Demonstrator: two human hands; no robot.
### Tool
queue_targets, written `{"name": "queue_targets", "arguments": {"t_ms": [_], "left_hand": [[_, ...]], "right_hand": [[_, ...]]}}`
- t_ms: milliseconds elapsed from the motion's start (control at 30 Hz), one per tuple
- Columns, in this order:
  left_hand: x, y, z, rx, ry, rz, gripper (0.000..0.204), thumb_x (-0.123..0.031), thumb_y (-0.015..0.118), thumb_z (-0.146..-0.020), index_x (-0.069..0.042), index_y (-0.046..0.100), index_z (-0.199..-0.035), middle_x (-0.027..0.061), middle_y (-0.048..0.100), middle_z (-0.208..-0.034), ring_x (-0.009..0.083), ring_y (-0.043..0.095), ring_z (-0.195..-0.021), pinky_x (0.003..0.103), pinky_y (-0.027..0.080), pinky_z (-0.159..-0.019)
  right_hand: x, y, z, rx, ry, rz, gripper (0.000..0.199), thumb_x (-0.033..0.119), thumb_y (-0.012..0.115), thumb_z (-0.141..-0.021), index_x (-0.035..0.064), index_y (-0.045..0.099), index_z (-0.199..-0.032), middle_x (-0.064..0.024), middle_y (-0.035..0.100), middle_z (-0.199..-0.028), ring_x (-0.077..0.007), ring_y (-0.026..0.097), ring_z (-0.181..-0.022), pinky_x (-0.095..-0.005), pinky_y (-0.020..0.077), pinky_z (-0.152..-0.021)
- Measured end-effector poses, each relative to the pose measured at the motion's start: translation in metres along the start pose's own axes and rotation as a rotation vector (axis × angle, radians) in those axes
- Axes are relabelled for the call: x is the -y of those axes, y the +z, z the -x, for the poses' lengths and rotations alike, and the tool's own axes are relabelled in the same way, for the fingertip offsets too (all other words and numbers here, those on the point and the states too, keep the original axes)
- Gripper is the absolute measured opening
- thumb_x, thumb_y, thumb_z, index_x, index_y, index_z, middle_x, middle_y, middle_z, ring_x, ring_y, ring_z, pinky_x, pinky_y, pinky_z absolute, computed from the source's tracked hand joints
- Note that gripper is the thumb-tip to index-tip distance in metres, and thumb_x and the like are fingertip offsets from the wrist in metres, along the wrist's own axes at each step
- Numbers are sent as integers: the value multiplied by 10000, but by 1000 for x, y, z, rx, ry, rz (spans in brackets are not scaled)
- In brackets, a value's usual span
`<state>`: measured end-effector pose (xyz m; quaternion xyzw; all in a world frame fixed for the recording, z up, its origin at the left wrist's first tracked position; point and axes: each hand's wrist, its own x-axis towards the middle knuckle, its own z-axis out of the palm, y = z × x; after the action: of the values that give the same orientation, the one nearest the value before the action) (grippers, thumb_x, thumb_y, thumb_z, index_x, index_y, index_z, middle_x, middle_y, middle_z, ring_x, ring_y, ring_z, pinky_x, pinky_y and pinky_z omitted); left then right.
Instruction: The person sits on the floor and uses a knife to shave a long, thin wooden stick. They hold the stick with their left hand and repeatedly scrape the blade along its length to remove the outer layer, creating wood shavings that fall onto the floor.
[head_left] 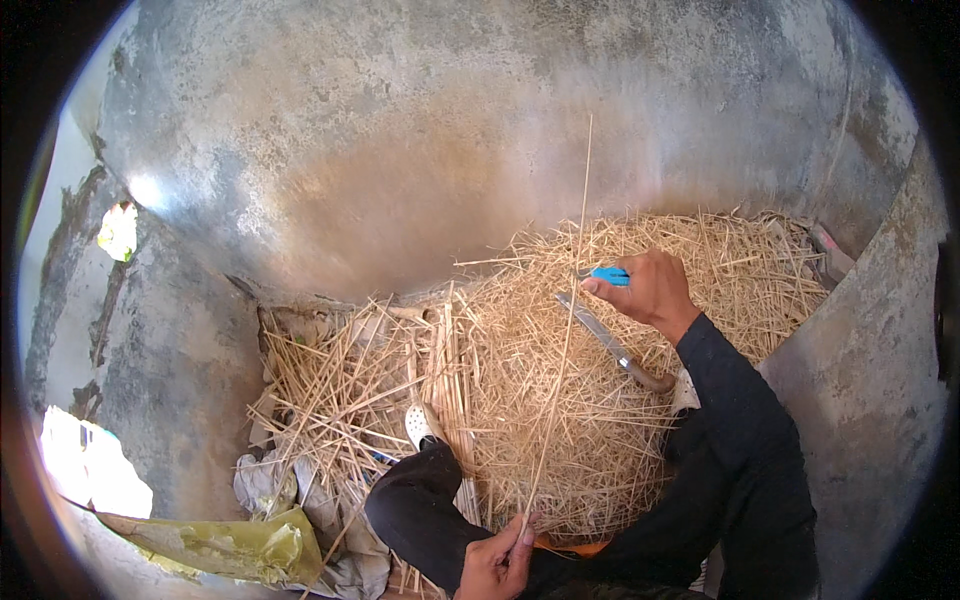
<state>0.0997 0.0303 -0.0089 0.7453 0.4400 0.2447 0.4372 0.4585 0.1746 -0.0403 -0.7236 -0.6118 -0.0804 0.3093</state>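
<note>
My left hand [498, 562] is closed on the lower end of a long thin straw-coloured strip [556, 400], pinched between thumb and fingers near my lap. The strip slants up and away, its far tip standing in front of the wall. My right hand [652, 290] grips a small blue-handled cutter [610, 275], its short blade pointing left and at or close against the strip; whether it touches is unclear. Below that hand, a knife [605, 335] with a long metal blade and a curved brown handle lies on the heap of shavings [545, 460].
Longer split strips [455, 390] lie left of the heap, beside my white shoe [418, 425]. Crumpled grey sacking [340, 540] and a yellowish sheet [250, 545] are at lower left. A stained concrete wall [420, 180] rises behind, with side walls left and right.
</note>
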Motion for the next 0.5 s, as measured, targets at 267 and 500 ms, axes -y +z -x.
{"name": "queue_targets", "arguments": {"t_ms": [267, 500], "left_hand": [[37, -4, 34, 127, -43, 23, 253, -190, 514, -956, -27, 609, -1126, 174, 457, -635, 128, 439, -578, 334, 392, -523], [112, -20, 66, 255, 76, -7, 321, -213, 521, -959, -44, 575, -1227, 102, 588, -714, 132, 530, -617, 313, 424, -553]], "right_hand": [[-39, -17, -15, -55, 225, 141, 773, 804, 447, -768, 96, 553, -474, -27, 431, -412, -181, 422, -356, -373, 327, -382], [-73, -17, -21, -88, 357, 142, 807, 809, 434, -759, 44, 643, -612, -120, 533, -503, -280, 569, -503, -438, 426, -496]]}}
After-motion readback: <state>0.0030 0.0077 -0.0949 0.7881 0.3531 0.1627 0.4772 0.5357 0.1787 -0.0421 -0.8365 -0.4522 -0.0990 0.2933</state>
